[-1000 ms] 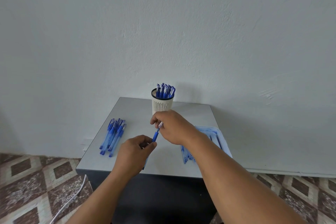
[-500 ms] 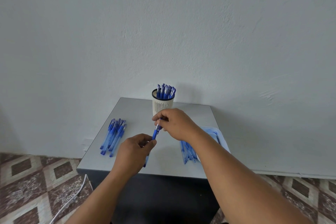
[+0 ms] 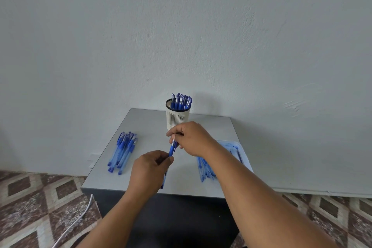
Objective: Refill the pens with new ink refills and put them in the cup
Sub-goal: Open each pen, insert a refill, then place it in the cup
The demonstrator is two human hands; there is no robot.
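Pen above worktop, before cup | left hand grips barrel, right hand pinches tip | risk: cross-threaded tip, slipped pinch, nudged cup.

Place: a plain room, likely in a home.
Wall: bare, rough pale plaster.
Floor: brown-and-cream diamond-patterned tiles, a white cable trailing across.
Bench: small, grey, pushed against the wall.
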